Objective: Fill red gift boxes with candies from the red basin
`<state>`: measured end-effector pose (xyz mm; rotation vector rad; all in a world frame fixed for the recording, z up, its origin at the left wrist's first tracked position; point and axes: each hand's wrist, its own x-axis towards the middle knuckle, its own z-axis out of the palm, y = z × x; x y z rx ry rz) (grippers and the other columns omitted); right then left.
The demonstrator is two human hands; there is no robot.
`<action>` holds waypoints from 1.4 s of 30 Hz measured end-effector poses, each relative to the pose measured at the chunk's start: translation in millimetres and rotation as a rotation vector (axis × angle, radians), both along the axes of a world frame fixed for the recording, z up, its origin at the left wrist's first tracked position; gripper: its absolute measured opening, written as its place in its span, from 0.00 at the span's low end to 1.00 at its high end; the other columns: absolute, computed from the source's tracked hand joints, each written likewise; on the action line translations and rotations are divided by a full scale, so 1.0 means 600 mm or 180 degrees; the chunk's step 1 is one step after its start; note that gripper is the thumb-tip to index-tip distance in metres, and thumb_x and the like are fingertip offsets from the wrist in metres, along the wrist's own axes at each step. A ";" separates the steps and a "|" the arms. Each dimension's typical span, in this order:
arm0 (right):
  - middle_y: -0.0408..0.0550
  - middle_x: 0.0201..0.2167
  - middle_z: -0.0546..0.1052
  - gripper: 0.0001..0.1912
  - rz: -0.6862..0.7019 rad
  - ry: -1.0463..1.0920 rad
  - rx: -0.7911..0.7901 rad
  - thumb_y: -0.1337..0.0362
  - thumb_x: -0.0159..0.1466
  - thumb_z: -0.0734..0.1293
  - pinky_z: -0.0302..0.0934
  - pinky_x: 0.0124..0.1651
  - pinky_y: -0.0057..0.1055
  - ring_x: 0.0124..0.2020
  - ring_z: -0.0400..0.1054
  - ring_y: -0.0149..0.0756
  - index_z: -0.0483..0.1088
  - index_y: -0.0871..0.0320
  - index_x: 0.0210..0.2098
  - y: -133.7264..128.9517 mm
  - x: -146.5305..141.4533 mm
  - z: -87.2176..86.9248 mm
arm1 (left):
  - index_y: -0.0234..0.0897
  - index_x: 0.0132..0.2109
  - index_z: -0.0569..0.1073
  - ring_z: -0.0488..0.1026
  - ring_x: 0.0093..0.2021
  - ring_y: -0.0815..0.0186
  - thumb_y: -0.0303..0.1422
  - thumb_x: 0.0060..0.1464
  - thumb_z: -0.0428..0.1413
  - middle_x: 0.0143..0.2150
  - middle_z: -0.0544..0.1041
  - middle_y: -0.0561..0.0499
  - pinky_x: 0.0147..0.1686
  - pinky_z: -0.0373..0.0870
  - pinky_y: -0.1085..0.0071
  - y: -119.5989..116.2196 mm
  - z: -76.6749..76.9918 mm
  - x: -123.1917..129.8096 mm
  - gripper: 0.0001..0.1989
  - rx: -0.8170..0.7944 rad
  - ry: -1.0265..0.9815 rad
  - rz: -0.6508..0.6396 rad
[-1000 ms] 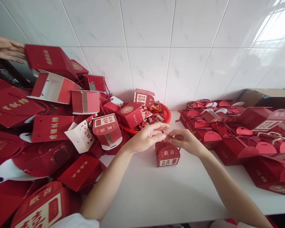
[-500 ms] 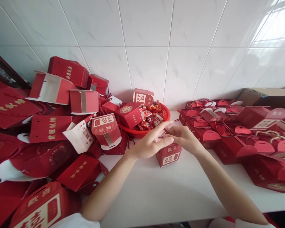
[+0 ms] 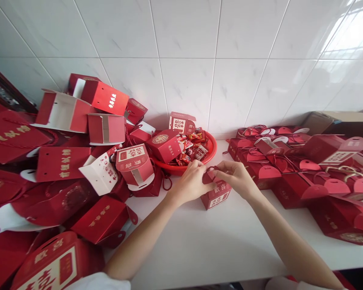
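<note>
A small red box (image 3: pixel 218 199) with white-framed lettering stands upright on the white table (image 3: pixel 187 245), in front of a red basket (image 3: pixel 212 150) of wrapped sweets (image 3: pixel 199 152). On the box's left upper side rests my left hand (image 3: pixel 191 182), its thumb across the front and its fingers round the side. My right hand (image 3: pixel 236 177) is at the top right, thumb and fingers pinched on the dark red cord (image 3: pixel 212 168) over the lid. Part of the box top is hidden behind the fingers.
Red boxes (image 3: pixel 104 219) are heaped on the left, some open, reaching the basket. Closed red boxes (image 3: pixel 293 189) with cords stand in rows on the right, with a cardboard box (image 3: pixel 339 117) behind them. A tiled wall (image 3: pixel 187 88) borders the back.
My hands have moved apart, uncovering the cord and more of the box top. At the upper left of the heap, a red box has shifted right and turned.
</note>
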<state>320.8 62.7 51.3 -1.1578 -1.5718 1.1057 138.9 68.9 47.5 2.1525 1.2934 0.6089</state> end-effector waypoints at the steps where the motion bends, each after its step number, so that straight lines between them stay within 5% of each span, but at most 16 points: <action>1: 0.48 0.28 0.79 0.14 -0.0003 0.0072 -0.0034 0.53 0.55 0.74 0.67 0.33 0.32 0.30 0.73 0.38 0.74 0.58 0.27 0.001 0.001 0.000 | 0.39 0.44 0.74 0.69 0.57 0.50 0.41 0.53 0.61 0.51 0.68 0.43 0.57 0.68 0.56 0.001 -0.002 0.001 0.14 -0.0007 0.0018 -0.0011; 6: 0.48 0.29 0.81 0.08 0.0091 0.0389 -0.0243 0.60 0.52 0.73 0.68 0.39 0.34 0.33 0.75 0.39 0.74 0.58 0.26 0.006 -0.001 -0.002 | 0.39 0.34 0.71 0.72 0.51 0.51 0.36 0.54 0.58 0.42 0.72 0.46 0.50 0.70 0.59 0.003 -0.006 0.007 0.06 -0.0135 0.0373 -0.0091; 16: 0.45 0.28 0.78 0.09 0.0362 0.0476 -0.0249 0.59 0.54 0.72 0.68 0.39 0.33 0.32 0.74 0.37 0.71 0.58 0.27 0.009 -0.018 0.003 | 0.40 0.34 0.70 0.74 0.39 0.57 0.36 0.54 0.57 0.33 0.73 0.51 0.32 0.66 0.67 0.011 -0.017 0.004 0.05 -0.0109 0.0229 -0.0195; 21: 0.45 0.27 0.77 0.11 0.0413 0.0713 -0.0173 0.56 0.57 0.72 0.70 0.39 0.33 0.31 0.74 0.36 0.70 0.57 0.30 0.007 -0.021 0.010 | 0.40 0.38 0.71 0.74 0.40 0.58 0.34 0.56 0.55 0.36 0.74 0.51 0.37 0.69 0.66 0.007 -0.012 0.003 0.03 0.0142 0.0113 -0.0211; 26: 0.44 0.27 0.77 0.09 0.0392 0.0230 -0.0012 0.60 0.55 0.71 0.68 0.37 0.32 0.32 0.73 0.36 0.68 0.57 0.26 0.013 -0.016 -0.008 | 0.40 0.41 0.73 0.74 0.49 0.51 0.36 0.57 0.57 0.42 0.75 0.46 0.46 0.71 0.61 0.008 -0.019 0.006 0.06 -0.0022 0.0310 -0.0018; 30: 0.45 0.29 0.77 0.10 0.0234 0.0181 0.0157 0.58 0.57 0.70 0.67 0.38 0.33 0.33 0.73 0.37 0.68 0.57 0.27 0.013 -0.008 -0.006 | 0.40 0.40 0.74 0.74 0.46 0.53 0.43 0.59 0.57 0.39 0.77 0.48 0.46 0.72 0.61 0.012 -0.013 0.006 0.12 -0.0073 0.0005 -0.0323; 36: 0.42 0.25 0.72 0.18 -0.0355 0.0407 0.0381 0.49 0.56 0.73 0.63 0.32 0.30 0.27 0.67 0.31 0.67 0.56 0.29 0.004 0.032 0.042 | 0.43 0.64 0.66 0.67 0.65 0.51 0.49 0.58 0.59 0.65 0.70 0.44 0.63 0.64 0.56 0.007 0.016 -0.003 0.31 -0.0085 -0.0767 -0.0471; 42: 0.41 0.22 0.72 0.12 -0.1202 0.0442 0.1085 0.58 0.58 0.75 0.60 0.28 0.30 0.22 0.66 0.29 0.70 0.57 0.31 -0.011 0.143 0.144 | 0.40 0.62 0.70 0.67 0.66 0.52 0.50 0.60 0.56 0.65 0.72 0.44 0.65 0.63 0.56 0.016 0.026 -0.021 0.28 0.0217 -0.0928 -0.0173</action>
